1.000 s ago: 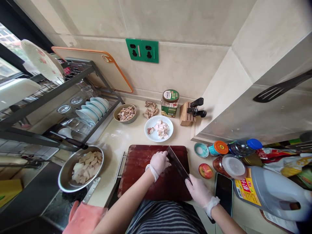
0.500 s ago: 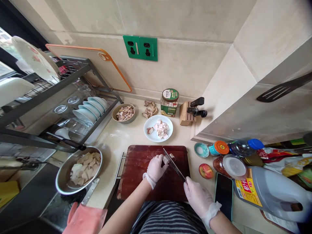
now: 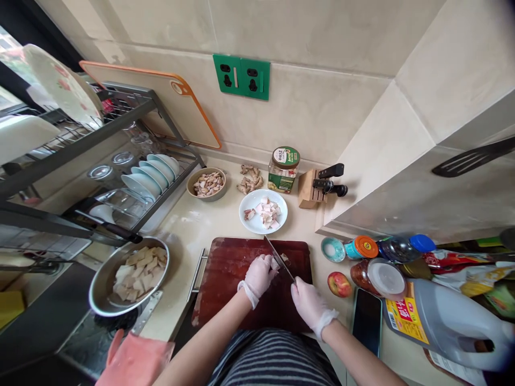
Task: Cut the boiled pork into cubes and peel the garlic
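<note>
Both my hands wear thin clear gloves over a dark red cutting board (image 3: 229, 268). My left hand (image 3: 259, 273) is curled, its fingers pressed on a small piece of pale pink meat (image 3: 274, 262) on the board. My right hand (image 3: 309, 303) is closed round the handle of a cleaver (image 3: 278, 258), whose blade stands edge-down right beside the left fingertips, with cut meat bits on its far side. Just beyond the board sits a white plate (image 3: 251, 222) with cut meat pieces.
A metal pan of pale slices (image 3: 129, 273) sits left, below a dish rack (image 3: 100, 161). At the back are a bowl (image 3: 206, 185), ginger (image 3: 248, 179), a jar (image 3: 284, 169) and a knife block (image 3: 311, 187). An apple (image 3: 339, 283), phone (image 3: 367, 321), jars and a large jug (image 3: 450, 321) crowd the right.
The cleaver has turned from lying flat on the board to standing on edge, and my right hand has moved left and forward toward my left hand, which stays on the meat.
</note>
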Motion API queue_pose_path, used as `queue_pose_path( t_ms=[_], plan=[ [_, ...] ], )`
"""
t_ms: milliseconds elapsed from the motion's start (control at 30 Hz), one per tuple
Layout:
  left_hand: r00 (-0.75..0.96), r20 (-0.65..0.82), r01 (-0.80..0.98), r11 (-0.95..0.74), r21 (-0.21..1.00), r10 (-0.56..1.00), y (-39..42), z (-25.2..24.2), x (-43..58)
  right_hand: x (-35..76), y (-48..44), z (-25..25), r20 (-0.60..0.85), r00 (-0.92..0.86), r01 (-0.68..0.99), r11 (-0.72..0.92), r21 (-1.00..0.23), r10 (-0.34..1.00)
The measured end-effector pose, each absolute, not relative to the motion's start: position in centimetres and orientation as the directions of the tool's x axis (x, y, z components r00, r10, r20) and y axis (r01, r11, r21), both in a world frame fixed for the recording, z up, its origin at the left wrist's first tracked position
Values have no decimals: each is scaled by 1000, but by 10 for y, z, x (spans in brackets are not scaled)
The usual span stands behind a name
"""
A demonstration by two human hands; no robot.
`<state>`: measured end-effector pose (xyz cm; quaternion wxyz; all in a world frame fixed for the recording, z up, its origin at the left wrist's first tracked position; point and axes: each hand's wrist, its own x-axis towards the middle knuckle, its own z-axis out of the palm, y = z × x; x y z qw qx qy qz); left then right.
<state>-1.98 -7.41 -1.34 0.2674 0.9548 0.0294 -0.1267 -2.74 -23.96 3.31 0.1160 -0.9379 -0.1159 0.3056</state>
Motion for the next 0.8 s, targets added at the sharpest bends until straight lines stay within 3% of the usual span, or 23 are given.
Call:
queue_pose_path(
  t_ms=[167, 500, 800],
  plan=[
    [966, -255, 178, -808, 561, 36, -74, -17, -20, -34, -258, 52, -550, 789, 137, -951, -278, 275],
    [966, -260, 138, -858, 495, 6, -73, -16, -18, -35, -260, 55, -619, 732, 139, -952, -273, 284],
    [968, -250, 122, -844, 522, -15, -70, -20, -15, -22, -232, 24, -521, 793, 178, -938, -297, 316]
  ],
)
